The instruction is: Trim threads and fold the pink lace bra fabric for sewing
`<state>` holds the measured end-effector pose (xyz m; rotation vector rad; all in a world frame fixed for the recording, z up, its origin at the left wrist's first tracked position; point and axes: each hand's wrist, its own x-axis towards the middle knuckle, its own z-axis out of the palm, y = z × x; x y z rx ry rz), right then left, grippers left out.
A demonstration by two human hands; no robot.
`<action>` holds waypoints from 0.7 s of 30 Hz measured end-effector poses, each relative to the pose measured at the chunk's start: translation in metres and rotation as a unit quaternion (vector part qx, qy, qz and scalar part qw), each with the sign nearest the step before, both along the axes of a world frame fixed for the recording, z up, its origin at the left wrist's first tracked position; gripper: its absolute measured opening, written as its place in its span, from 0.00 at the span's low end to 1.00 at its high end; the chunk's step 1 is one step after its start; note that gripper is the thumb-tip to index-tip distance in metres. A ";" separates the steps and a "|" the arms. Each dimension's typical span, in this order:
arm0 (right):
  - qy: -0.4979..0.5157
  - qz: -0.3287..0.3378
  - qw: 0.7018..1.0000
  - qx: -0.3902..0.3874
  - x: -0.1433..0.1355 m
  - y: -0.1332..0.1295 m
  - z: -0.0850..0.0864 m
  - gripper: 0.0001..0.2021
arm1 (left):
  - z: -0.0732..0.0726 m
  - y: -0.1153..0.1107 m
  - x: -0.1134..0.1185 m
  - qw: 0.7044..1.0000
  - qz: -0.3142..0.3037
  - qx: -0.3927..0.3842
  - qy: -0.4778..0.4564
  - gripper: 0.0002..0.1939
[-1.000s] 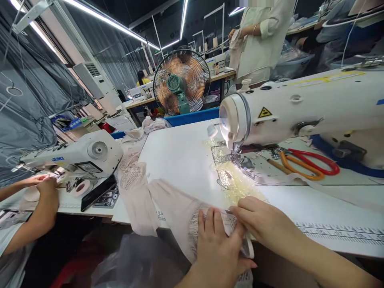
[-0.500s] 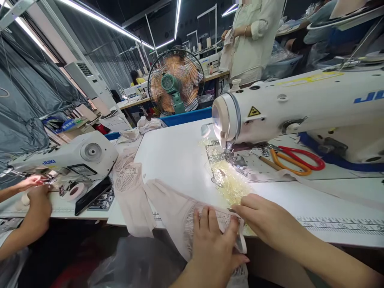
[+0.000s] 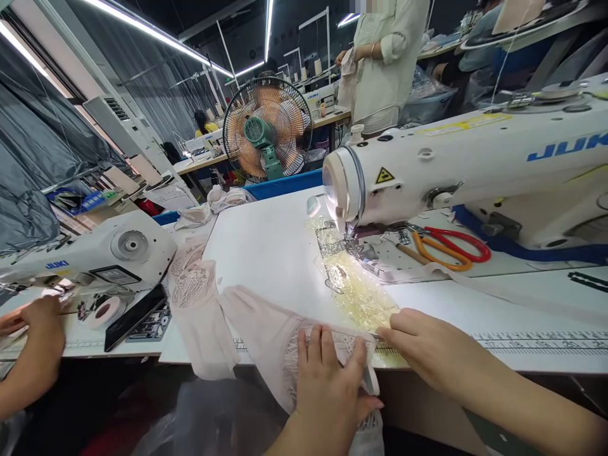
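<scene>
My left hand [image 3: 327, 386] lies on pale pink lace fabric [image 3: 266, 329] at the table's front edge, fingers spread and pressing on it, the thumb at the lace's right end. Just right of it, my right hand [image 3: 418, 342] is closed in a pinch on a small dark metal tool [image 3: 376, 336], whose tip meets the fabric's edge; most of the tool is hidden in the fingers. Crinkled yellowish clear film [image 3: 363, 301] runs from under the sewing machine's needle area down to my right hand. The white sewing machine [image 3: 403, 177] stands behind.
Scissors [image 3: 451, 250] with red and orange handles lie on the machine bed. More lace fabric [image 3: 194, 304] lies at left, by a second machine [image 3: 128, 247], a phone [image 3: 135, 316] and a tape roll [image 3: 107, 310]. A co-worker's hand [image 3: 45, 316] is at far left. Behind is a fan [image 3: 267, 130].
The view has turned slightly right, so most things sit further left. Both my hands keep nearly the same place on the fabric. The co-worker's hands at far left have shifted.
</scene>
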<state>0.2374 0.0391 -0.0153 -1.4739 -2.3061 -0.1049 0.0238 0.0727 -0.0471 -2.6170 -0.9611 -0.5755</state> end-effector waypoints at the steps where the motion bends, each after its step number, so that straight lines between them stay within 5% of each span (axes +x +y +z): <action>1: 0.002 -0.004 1.000 0.003 0.001 -0.001 0.001 0.12 | 0.000 0.000 0.000 1.000 0.000 0.002 -0.004 0.44; 11: 0.037 -0.012 0.999 -0.008 -0.016 0.008 -0.002 0.10 | 0.001 0.000 0.000 1.000 0.000 0.003 0.005 0.44; 21: 0.029 -0.013 0.999 0.010 0.002 -0.005 -0.013 0.15 | 0.004 0.001 -0.001 1.000 -0.006 -0.013 0.008 0.42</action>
